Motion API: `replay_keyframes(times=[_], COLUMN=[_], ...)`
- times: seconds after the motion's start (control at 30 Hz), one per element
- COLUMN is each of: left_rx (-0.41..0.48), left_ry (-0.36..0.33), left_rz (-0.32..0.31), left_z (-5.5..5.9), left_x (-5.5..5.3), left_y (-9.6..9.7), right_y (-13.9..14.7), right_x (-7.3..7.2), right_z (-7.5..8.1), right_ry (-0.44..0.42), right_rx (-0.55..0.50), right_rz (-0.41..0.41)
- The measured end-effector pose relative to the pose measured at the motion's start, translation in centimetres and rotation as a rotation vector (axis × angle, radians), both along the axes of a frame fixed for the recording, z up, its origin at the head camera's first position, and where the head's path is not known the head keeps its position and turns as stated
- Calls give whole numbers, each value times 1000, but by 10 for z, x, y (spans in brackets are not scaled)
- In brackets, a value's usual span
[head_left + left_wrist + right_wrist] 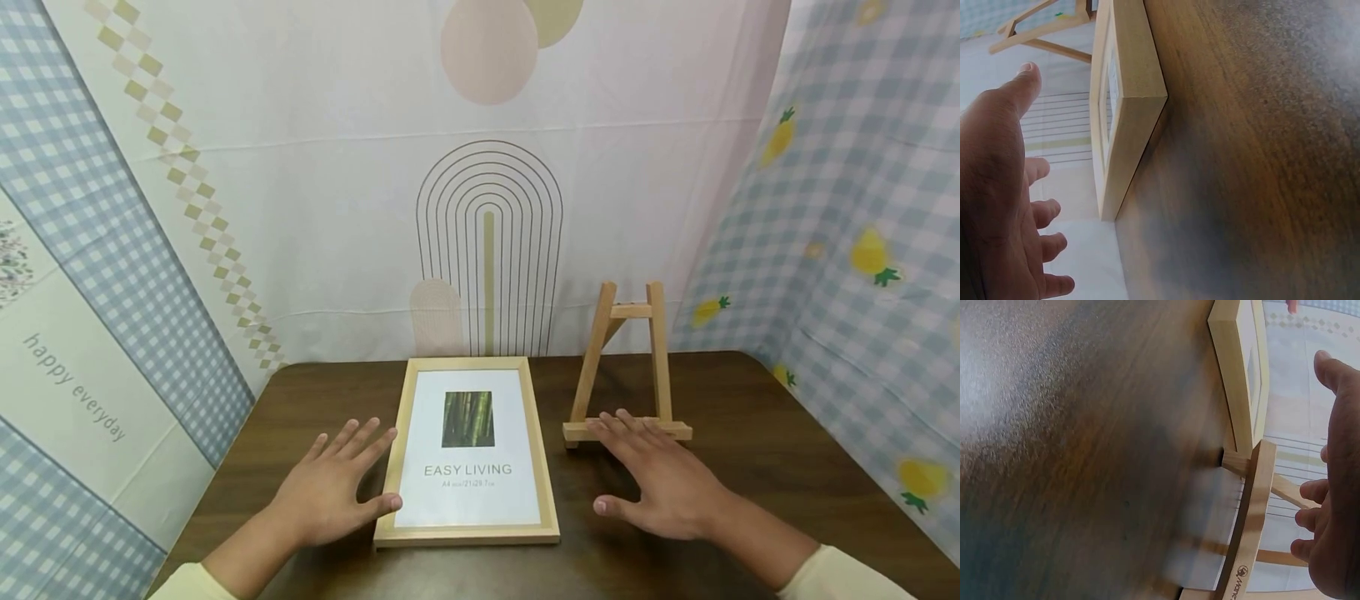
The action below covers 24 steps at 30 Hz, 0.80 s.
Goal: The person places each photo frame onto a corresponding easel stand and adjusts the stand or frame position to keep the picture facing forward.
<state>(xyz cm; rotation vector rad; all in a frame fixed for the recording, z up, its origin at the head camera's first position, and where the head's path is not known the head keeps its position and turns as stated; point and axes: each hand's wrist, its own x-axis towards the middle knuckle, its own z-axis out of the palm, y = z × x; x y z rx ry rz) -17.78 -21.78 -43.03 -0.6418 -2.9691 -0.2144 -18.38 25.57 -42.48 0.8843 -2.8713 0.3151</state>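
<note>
A light wooden picture frame (467, 504) lies flat on the table, its white insert printed "EASY LIVING" under a small bamboo photo. To its right a small wooden easel (588, 379) stands upright, with a ledge (1250, 519) across its front. My left hand (330, 492), fingers spread, hovers by the frame's left side; its thumb overlaps the frame edge in the head view. Above the table on the right, my right hand (663, 483) is held palm down with straight fingers, overlapping the easel's ledge in that view. Neither hand holds anything.
The dark wooden table (315, 400) has a back edge just behind the frame and easel. A white patterned cloth (337, 217) hangs behind it. Checked cloths hang on the left (127, 208) and right (832, 308) sides.
</note>
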Motion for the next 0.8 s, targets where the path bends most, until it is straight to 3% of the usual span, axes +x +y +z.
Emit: replay_keyframes(times=[0.4, 0.8], left_rx=[18, 36], left_ry=[-33, -25], left_rz=[5, 25], left_z=[-6, -14], left_x=[1, -1], left_y=[3, 6], right_y=[-9, -14], right_x=[4, 5], right_z=[-6, -10], right_ry=[9, -33], right_rx=[2, -31], right_rz=[12, 23])
